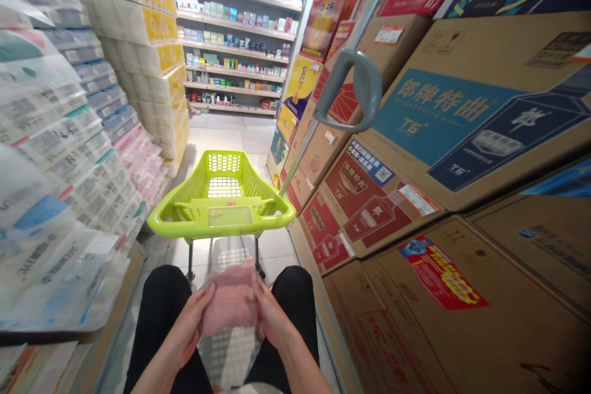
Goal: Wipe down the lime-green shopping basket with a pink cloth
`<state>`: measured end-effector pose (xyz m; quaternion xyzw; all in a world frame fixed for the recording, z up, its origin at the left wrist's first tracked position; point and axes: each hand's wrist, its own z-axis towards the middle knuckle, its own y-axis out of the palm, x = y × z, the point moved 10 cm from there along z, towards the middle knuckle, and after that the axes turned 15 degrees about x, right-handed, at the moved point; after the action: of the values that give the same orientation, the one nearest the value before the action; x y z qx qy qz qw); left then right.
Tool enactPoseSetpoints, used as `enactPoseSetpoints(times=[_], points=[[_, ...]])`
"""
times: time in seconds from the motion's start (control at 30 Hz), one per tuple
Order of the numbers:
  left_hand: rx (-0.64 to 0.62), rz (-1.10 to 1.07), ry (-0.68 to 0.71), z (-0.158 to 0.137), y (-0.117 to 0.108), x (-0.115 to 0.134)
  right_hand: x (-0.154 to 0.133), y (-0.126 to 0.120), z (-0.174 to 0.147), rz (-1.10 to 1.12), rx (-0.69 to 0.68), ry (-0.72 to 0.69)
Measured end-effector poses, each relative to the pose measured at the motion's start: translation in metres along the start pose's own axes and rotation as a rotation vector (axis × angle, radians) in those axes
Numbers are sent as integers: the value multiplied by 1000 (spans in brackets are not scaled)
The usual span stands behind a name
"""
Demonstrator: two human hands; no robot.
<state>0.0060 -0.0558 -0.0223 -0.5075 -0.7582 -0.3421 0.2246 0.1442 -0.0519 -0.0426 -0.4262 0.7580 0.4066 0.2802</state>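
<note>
A pink cloth (231, 300) is stretched between my two hands above my lap, slightly blurred. My left hand (196, 319) grips its left edge, thumb on top. At the opposite edge, my right hand (270, 313) has its fingers closed on the same cloth. Just beyond my knees stands a lime-green shopping cart (184, 225) with a perforated basket. A small pinkish item (230, 203) shows at its near crossbar.
Stacked cardboard cartons (480, 37) wall the right side. A pole with a grey loop grip (323, 112) slants in front of them. Bagged packs (69, 154) and wrapped paper rolls (138, 43) line the left. Shelves of small goods (240, 43) close the aisle's far end.
</note>
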Motion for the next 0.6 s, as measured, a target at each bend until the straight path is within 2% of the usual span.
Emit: enactPoseSetpoints(times=[0.1, 0.23, 0.3, 0.43, 0.5, 0.6], points=[[-7, -68, -61, -4, 2, -3, 5, 10, -8, 89, -68, 99], [-193, 2, -4, -19, 15, 11, -6, 1, -11, 66, 2, 104], [-226, 85, 101, -26, 15, 25, -27, -2, -15, 8, -14, -18], [-228, 231, 270, -35, 14, 45, -82, 7, -37, -186, -165, -405], [-155, 189, 260, -31, 9, 46, -97, 13, -45, -261, -208, -521], [-62, 132, 170, -20, 3, 32, -103, 17, -44, -340, -211, -615]])
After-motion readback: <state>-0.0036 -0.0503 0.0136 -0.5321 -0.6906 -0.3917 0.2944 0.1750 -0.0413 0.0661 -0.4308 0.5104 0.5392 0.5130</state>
